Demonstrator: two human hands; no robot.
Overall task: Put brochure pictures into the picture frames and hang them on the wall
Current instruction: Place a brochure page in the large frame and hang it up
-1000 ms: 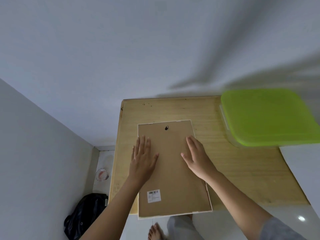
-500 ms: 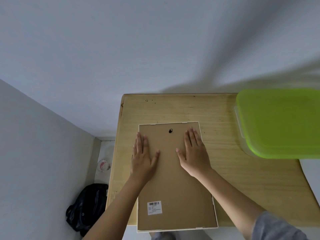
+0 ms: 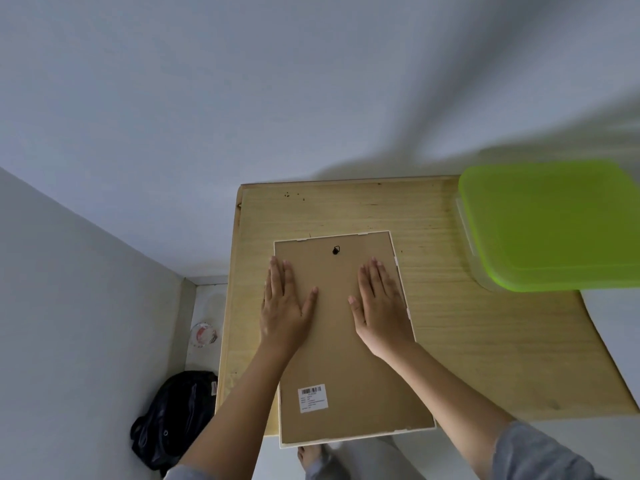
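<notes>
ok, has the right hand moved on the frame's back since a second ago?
Yes. The right hand slid slightly left, off the picture frame's right edge toward its hanger hole.

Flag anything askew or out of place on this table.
The picture frame lies face down with its near end past the front edge of the table, so it overhangs slightly. The left hand and right hand press flat on its backing. Nothing looks spilled or damaged.
</notes>
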